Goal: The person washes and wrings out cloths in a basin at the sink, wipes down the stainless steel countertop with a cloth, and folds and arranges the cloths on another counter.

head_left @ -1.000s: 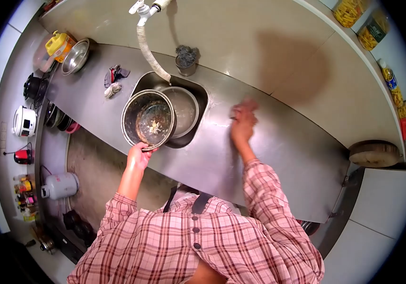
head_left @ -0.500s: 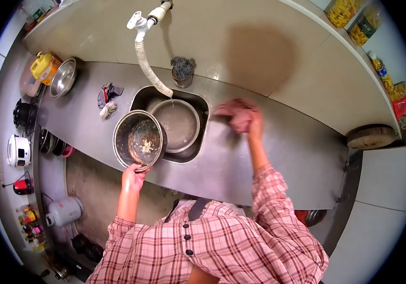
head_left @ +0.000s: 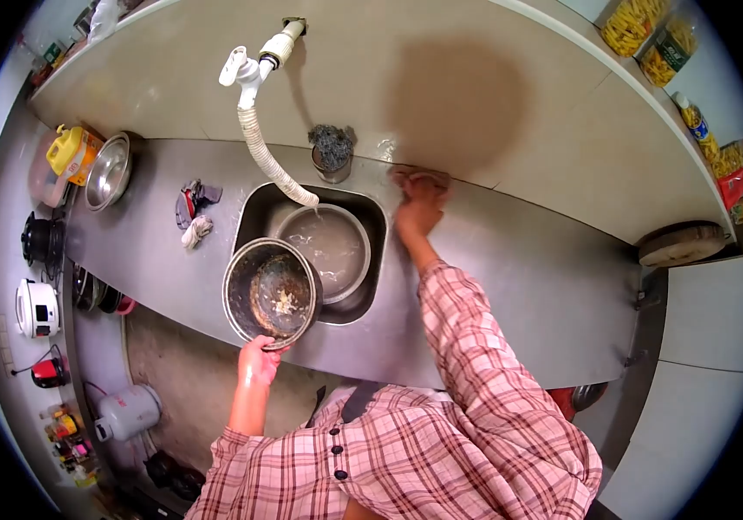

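Note:
My left hand grips the near rim of a metal pot, tilted so its inside shows. Brown grime and pale food bits cling to the pot's bottom. It hangs over the front left of the sink, partly covering a round metal basin with water in it. Past the sink's right side, my right hand presses a dark pink cloth at the back edge of the counter, by the wall. The hand hides much of the cloth.
A white tap with a ribbed hose reaches down into the sink. Behind it, a cup holds a steel scourer. Crumpled rags, a steel bowl and a yellow jug are leftward; a round wooden board is far right.
My right hand has moved the cloth back and left, from the counter's open surface to the wall edge. The pot, still in my left hand, sits slightly lower and farther right in view.

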Tool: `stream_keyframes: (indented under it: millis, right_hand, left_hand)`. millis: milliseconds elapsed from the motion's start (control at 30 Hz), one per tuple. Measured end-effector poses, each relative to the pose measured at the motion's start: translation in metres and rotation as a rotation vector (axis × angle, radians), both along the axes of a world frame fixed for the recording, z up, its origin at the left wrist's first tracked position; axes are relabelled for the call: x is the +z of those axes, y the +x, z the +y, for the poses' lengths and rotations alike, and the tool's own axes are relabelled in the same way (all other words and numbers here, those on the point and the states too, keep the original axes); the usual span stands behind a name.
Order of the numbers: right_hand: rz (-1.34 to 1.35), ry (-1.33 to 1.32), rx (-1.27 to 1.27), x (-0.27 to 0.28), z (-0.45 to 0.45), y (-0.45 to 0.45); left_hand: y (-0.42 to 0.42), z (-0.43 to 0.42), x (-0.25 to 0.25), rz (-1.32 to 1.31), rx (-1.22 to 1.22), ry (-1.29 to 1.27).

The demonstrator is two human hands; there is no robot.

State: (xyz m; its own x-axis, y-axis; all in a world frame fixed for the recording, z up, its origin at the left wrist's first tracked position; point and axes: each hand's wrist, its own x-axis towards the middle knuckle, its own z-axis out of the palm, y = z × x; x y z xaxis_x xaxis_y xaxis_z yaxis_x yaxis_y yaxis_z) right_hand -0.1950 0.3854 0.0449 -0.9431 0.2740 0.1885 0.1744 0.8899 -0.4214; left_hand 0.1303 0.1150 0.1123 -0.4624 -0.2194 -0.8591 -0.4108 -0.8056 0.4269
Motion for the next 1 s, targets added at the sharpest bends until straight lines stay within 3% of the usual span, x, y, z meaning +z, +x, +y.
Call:
stream_keyframes:
  millis: [133, 233, 333, 433, 467, 567, 667, 767, 833, 933, 967, 1000]
  right_hand:
    - [0.144, -0.047, 0.148, -0.006, -0.049, -0.013]
    - [0.192, 0.015, 0.380, -0.008, -0.044, -0.014]
    - [0.066, -0.131, 0.629, -0.005, -0.028, 0.004]
    - [0.158, -0.099, 0.864, -0.025, -0.012, 0.028]
    - [0.271, -0.162, 0.907, -0.008, -0.008, 0.039]
    - [-0.146, -0.936, 0.664, 0.004, 0.005, 0.032]
    - [-0.090, -1.149, 0.459, 0.018, 0.039, 0.004]
    - [0.016, -0.907, 0.436, 0.012, 0.088, -0.012]
    - [0.238, -0.334, 0.489, 0.008, 0.096, 0.023]
    - [0.260, -0.134, 0.507, 0.003, 0.079, 0.087]
    - [0.086, -0.194, 0.379, 0.027, 0.067, 0.111]
    - [0.016, -0.189, 0.332, 0.014, 0.060, 0.130]
  left_hand:
    - [0.006, 0.002, 0.003, -0.040, 0.001, -0.039]
    - [0.010, 0.004, 0.001, -0.039, -0.019, -0.038]
    - [0.005, 0.008, 0.007, -0.042, -0.037, -0.047]
    - [-0.005, 0.016, 0.007, -0.046, -0.083, -0.042]
    - [-0.009, 0.017, 0.007, -0.051, -0.105, -0.037]
    - [-0.021, 0.024, 0.011, 0.019, -0.187, -0.043]
    - [-0.039, 0.034, 0.020, 0.048, -0.298, -0.081]
    - [-0.058, 0.054, 0.035, 0.037, -0.339, -0.139]
    - [-0.079, 0.069, 0.043, 0.056, -0.456, -0.094]
    - [-0.101, 0.087, 0.052, 0.122, -0.522, -0.084]
    - [-0.112, 0.098, 0.056, 0.132, -0.522, -0.093]
    - [-0.123, 0.108, 0.058, 0.191, -0.545, -0.071]
